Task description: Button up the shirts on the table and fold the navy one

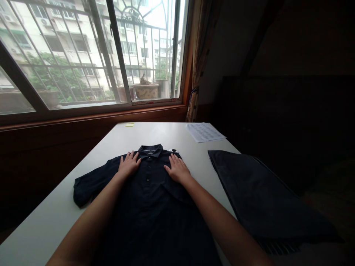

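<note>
A dark navy short-sleeved shirt [155,214] lies front up on the white table, its buttons facing me and its collar [150,151] at the far end. The left sleeve spreads out flat to the left, while the right sleeve is not seen spread out. My left hand [129,163] rests flat on the shirt's shoulder just left of the collar, fingers apart. On the opposite shoulder lies my right hand [177,169], also flat with fingers stretched out. A small white round item with a black centre [173,150] shows behind the right shoulder.
Folded dark cloth with a fringed end [260,195] lies along the right side of the white table [163,131]. Printed papers [205,132] are at the far right corner, and a yellow sticky note [129,125] at the far left. A barred window [91,55] and a tied curtain [196,74] stand beyond.
</note>
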Demonstrator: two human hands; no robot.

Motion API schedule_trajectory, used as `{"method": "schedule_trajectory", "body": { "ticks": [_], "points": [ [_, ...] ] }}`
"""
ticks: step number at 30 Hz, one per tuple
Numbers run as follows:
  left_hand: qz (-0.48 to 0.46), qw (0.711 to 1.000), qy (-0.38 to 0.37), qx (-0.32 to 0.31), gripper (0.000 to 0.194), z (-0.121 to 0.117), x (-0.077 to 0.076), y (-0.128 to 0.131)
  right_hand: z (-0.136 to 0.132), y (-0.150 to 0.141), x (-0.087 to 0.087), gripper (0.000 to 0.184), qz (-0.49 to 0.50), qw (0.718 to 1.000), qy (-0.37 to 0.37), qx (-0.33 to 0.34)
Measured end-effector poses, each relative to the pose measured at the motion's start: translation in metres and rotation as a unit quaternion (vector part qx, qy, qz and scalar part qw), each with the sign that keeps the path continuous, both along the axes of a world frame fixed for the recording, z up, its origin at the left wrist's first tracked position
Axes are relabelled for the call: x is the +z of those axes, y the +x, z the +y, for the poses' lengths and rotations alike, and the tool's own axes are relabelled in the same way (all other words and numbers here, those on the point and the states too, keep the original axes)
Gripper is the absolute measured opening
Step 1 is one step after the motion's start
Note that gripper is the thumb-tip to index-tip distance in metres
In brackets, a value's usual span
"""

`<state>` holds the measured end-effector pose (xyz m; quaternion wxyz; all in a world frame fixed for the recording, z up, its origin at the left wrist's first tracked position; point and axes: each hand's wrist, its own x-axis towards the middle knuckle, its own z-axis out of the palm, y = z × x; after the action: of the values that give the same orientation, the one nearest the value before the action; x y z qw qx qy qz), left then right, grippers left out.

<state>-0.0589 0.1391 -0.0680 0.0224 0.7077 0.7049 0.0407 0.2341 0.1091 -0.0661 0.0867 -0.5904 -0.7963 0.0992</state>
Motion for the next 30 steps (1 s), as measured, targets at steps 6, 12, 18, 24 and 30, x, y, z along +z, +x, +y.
{"method": "schedule_trajectory", "body": {
  "ticks": [6,12,18,24,30],
  "points": [
    [-0.002,1.000,-0.006,0.005,0.067,0.020,-0.002,-0.003,0.014,0.006,-0.001,0.082,-0.007,1.000,0.000,0.016],
    [0.000,1.000,-0.002,-0.004,0.063,0.030,-0.006,-0.010,0.026,0.009,-0.002,0.081,-0.015,1.000,0.002,0.026],
    [0.000,1.000,0.007,0.000,0.064,0.031,-0.009,-0.023,0.030,0.013,-0.002,0.079,-0.019,0.999,0.010,0.028],
    [0.001,1.000,0.002,0.020,0.066,0.022,-0.009,-0.074,0.031,0.014,-0.005,0.079,-0.020,0.999,0.017,0.030],
    [0.004,0.996,0.030,0.078,0.063,-0.007,-0.004,-0.152,0.034,0.014,-0.007,0.079,-0.017,0.999,0.025,0.028]
  ]
}}
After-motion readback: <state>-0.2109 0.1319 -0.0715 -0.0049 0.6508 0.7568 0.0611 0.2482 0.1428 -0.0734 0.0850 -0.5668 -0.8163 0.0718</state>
